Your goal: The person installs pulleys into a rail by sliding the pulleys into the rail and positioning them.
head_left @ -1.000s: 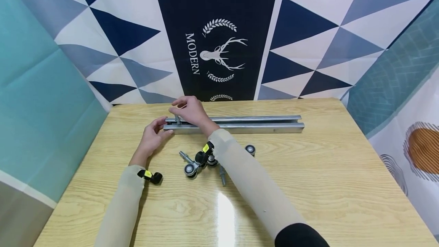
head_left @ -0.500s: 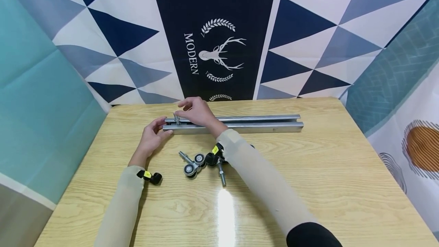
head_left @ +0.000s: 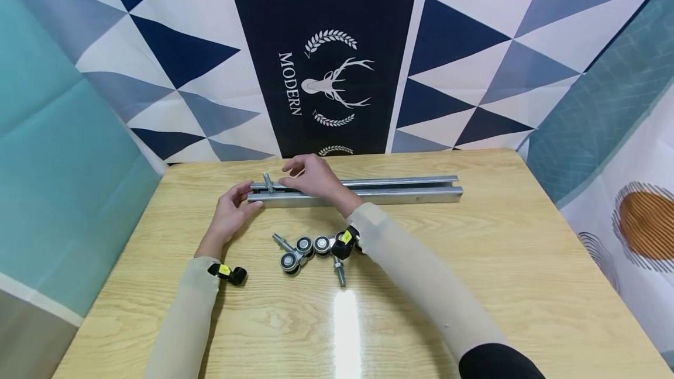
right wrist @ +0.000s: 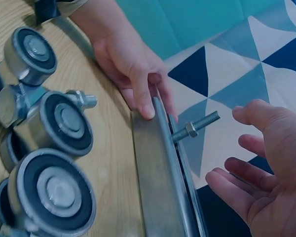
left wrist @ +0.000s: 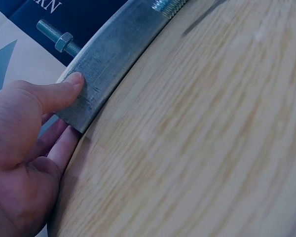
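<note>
A metal channel rail (head_left: pixel 405 196) lies across the far part of the table, its slot facing up. My left hand (head_left: pixel 230 213) grips its left end, the thumb (left wrist: pixel 64 95) against the near side and the fingers around the far side and end. Just inside that end, a threaded bolt with a nut (right wrist: pixel 197 126) sticks up out of the slot; whatever it joins inside the rail is hidden. My right hand (head_left: pixel 314 178) hovers over the rail right of the bolt, fingers apart and holding nothing. A gap shows between its fingertips and the bolt in the right wrist view.
Nearer me on the wood table (head_left: pixel 253 320) lie roller trolleys with bolts. One trolley (head_left: pixel 289 261) lies on the left; another (head_left: pixel 322 244) is partly covered by the right wrist camera (head_left: pixel 343 245). A patterned cloth wall (head_left: pixel 453 45) rises behind the table.
My right hand has let go of the bolt and drawn off to the right, leaving it standing in the rail slot. My left hand stays on the rail's end.
</note>
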Demonstrator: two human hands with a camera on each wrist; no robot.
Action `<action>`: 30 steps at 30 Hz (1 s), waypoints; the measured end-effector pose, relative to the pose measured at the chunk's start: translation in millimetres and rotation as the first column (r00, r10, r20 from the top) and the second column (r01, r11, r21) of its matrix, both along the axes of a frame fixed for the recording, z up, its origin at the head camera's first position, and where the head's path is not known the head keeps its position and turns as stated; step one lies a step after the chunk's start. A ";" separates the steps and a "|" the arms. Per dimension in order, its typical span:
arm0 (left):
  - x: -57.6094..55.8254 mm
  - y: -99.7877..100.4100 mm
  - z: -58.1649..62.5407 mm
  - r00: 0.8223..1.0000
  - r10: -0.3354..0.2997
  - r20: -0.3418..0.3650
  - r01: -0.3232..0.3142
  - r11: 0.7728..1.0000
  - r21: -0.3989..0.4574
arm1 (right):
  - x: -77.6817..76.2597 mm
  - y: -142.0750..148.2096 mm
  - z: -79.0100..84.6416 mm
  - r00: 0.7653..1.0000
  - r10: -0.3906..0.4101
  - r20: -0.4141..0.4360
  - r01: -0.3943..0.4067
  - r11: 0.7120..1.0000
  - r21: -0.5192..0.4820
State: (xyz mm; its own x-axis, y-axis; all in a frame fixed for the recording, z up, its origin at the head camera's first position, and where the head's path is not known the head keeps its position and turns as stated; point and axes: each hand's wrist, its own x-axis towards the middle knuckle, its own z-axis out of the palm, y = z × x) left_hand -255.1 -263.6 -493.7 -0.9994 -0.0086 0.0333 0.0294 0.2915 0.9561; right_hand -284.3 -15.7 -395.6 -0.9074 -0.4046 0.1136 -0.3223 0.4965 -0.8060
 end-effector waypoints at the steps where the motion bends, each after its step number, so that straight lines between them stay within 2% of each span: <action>1: 0.3 -0.9 0.3 1.000 0.003 -0.004 -0.003 1.000 -0.001 | 0.7 0.7 0.5 1.000 0.010 0.000 -0.010 1.000 0.003; 7: 0.6 -2.7 0.6 1.000 0.007 -0.006 -0.007 1.000 -0.004 | 4.0 7.1 0.2 1.000 0.024 0.012 -0.024 0.999 0.044; 15: 0.3 -1.7 -0.7 1.000 0.007 -0.006 -0.007 1.000 -0.005 | 10.3 20.2 1.2 0.997 0.064 -0.036 -0.060 0.994 0.094; 22: -0.1 -0.9 -1.4 1.000 0.005 -0.006 -0.005 1.000 -0.004 | 15.8 39.6 4.4 0.994 0.097 -0.042 -0.091 0.988 0.125; 30: 1.0 -1.2 0.1 1.000 0.008 -0.007 -0.008 1.000 -0.010 | 16.7 63.0 8.2 0.997 0.078 -0.030 -0.071 0.980 0.186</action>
